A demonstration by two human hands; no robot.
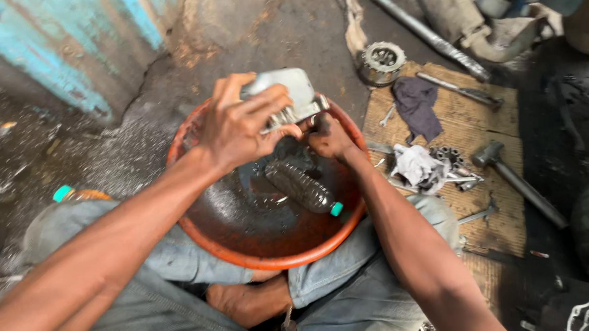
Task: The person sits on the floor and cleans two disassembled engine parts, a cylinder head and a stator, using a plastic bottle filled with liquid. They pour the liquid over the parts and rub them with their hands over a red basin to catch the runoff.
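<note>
My left hand (239, 122) grips a grey metal engine cover (291, 91) from above and holds it tilted over an orange basin (256, 254). My right hand (329, 139) is closed against the cover's lower right edge; whether it holds something small there is hidden. Dark oily liquid fills the basin, and a grimy plastic bottle (303, 187) with a teal cap lies in it, below both hands. The basin sits between my knees in grey trousers.
A cardboard mat (493, 223) to the right carries a hammer (519, 180), a dark rag (418, 105), a white rag (417, 166), sockets and small wrenches. A round gear part (382, 61) and a long metal bar (425, 35) lie behind. A blue wall (53, 32) rises at left.
</note>
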